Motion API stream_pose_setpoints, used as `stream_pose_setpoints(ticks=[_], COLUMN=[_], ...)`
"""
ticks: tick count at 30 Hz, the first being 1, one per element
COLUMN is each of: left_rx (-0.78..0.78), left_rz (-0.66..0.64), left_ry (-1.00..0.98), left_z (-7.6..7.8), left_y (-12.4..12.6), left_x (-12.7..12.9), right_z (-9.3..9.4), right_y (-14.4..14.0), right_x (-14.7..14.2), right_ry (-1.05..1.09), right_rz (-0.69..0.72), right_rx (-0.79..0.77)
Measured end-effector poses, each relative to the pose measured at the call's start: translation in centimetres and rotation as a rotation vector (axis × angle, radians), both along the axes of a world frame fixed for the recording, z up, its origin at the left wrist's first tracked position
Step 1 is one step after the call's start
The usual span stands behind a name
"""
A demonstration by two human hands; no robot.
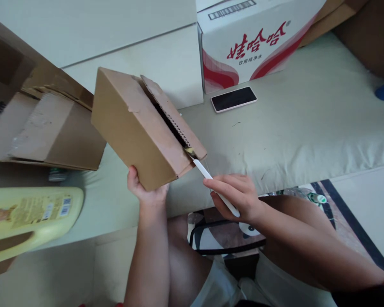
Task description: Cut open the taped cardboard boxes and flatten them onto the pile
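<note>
A small brown cardboard box (pixel 132 132) is held up at a tilt over the cushioned bench. My left hand (pixel 147 189) grips its lower edge from beneath, with the thumb on the side panel. A dark slit runs between the top flaps, and one flap stands slightly raised. In my right hand (pixel 235 196) is a slim white-handled knife (pixel 203 169), fingers wrapped round the handle. Its tip is at the near end of the slit, by the box's corner; part of the blade is hidden there.
A pink-edged phone (pixel 233 99) lies on the green bench cushion (pixel 307 123). Behind it stands a white and red carton (pixel 256 47). At left are larger cardboard boxes (pixel 73 136) and a yellow jug (pixel 60 213) on its side. A plastic bottle (pixel 315 197) is beyond my knee.
</note>
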State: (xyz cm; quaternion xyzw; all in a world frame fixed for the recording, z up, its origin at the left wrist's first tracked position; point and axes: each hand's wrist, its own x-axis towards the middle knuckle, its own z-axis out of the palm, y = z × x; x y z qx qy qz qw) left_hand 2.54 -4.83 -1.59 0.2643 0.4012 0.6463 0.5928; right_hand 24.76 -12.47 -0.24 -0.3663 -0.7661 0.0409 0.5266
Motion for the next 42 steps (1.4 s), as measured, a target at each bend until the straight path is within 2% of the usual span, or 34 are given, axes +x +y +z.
stream_pose_setpoints(ticks=[5,15,18,21,23,26,29,31,33,35,38,40,42], left_rx=[0.076,0.026,-0.016,-0.080,-0.140,-0.276,-0.400,-0.430,-0.426,-0.407,-0.329,-0.270,-0.237], left_rz=[-0.001,0.017,0.009,-0.063,-0.109,-0.153,-0.297,-0.410,-0.445,-0.393,-0.206,-0.081,-0.018], left_ry=[-0.035,-0.033,-0.047,-0.081,-0.103,-0.131,-0.111,-0.103,-0.105,-0.095,-0.046,-0.023,-0.014], left_z=[0.8,0.8,0.7,0.4,0.2,-0.3,-0.7,-0.9,-1.0,-1.2,-1.3,-1.1,-0.9], left_y=[0.3,0.8,0.8,0.8,0.9,1.1,1.0,0.9,1.0,1.2,1.7,2.0,2.0], left_x=[-0.6,-1.9,-2.0,-1.7,-1.4,-0.8,-0.2,0.2,0.4,0.5,0.3,0.1,0.0], right_z=[-0.4,-0.2,-0.5,-0.7,-0.5,-0.1,0.0,-0.2,-0.6,-0.8,-0.9,-0.8,-0.7], right_y=[-0.1,-0.1,-0.2,-0.2,-0.1,0.4,0.8,1.0,1.2,1.2,1.2,1.1,1.1], right_x=[0.3,0.3,0.3,0.2,0.1,0.2,0.9,1.4,2.0,2.4,2.8,2.9,2.8], right_ry=[0.048,0.126,0.250,0.472,0.565,0.502,0.376,0.339,0.326,0.323,0.326,0.330,0.339], right_rz=[-0.024,0.026,0.088,0.159,0.177,0.120,-0.011,-0.079,-0.119,-0.150,-0.177,-0.163,-0.138], right_rx=[-0.021,-0.030,-0.090,-0.203,-0.208,-0.106,-0.025,-0.022,-0.047,-0.057,-0.060,-0.089,-0.134])
